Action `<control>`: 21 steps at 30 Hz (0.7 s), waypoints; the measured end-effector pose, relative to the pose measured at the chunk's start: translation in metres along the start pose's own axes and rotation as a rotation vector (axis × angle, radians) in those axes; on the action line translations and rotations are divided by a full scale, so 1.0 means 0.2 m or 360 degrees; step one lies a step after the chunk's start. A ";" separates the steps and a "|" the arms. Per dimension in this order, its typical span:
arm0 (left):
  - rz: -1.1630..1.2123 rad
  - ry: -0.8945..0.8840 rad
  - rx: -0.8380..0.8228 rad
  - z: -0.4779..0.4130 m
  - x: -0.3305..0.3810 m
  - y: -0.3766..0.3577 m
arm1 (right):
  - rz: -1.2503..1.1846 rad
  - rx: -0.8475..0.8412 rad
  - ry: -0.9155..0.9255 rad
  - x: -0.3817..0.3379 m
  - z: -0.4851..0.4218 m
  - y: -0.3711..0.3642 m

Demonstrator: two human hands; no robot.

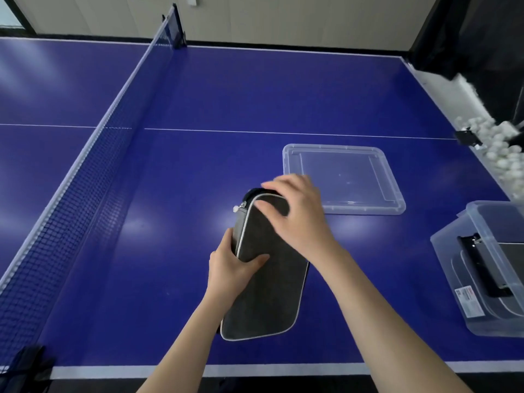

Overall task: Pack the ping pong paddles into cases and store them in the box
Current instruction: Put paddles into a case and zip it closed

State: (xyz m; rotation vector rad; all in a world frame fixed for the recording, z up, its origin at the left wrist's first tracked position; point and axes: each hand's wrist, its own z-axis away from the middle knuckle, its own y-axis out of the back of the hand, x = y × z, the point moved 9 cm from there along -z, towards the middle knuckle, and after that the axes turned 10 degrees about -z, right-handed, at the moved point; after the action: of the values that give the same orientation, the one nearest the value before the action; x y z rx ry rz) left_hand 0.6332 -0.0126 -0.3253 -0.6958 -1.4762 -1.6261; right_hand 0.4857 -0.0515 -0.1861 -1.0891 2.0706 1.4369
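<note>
The gray case [266, 268] lies on the blue counter [198, 171]. The left hand [231, 268] grips its left edge. The right hand [295, 214] rests on its top end with fingers curled over it. The clear lid [394, 194] lies just behind. The box [482, 268] sits to the right, with a case inside.

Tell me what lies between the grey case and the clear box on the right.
Head view: only bare blue table lies between the grey case and the clear box; the right forearm crosses above part of it.
</note>
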 end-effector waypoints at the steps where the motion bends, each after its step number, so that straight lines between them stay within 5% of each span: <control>1: -0.0074 -0.0042 -0.0003 0.01 0.02 -0.01 | 0.0110 -0.0115 0.0041 -0.05 -0.04 -0.06; 7: -0.0390 -0.0244 -0.0021 0.04 0.10 -0.04 | 0.0532 -0.0627 0.0033 -0.05 -0.09 -0.24; 15: -0.0464 -0.0318 -0.0063 0.05 0.10 -0.06 | 0.0437 -0.0770 0.0036 -0.06 -0.04 -0.20; 21: -0.0526 -0.0413 -0.0097 0.04 0.14 -0.07 | 0.0797 -0.0737 0.0480 -0.13 0.04 -0.16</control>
State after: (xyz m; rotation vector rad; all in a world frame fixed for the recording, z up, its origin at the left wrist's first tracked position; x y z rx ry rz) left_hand 0.6056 -0.0103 -0.3088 -0.7487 -1.8104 -1.8902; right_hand 0.5249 -0.0400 -0.1908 -1.0416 2.4065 2.1973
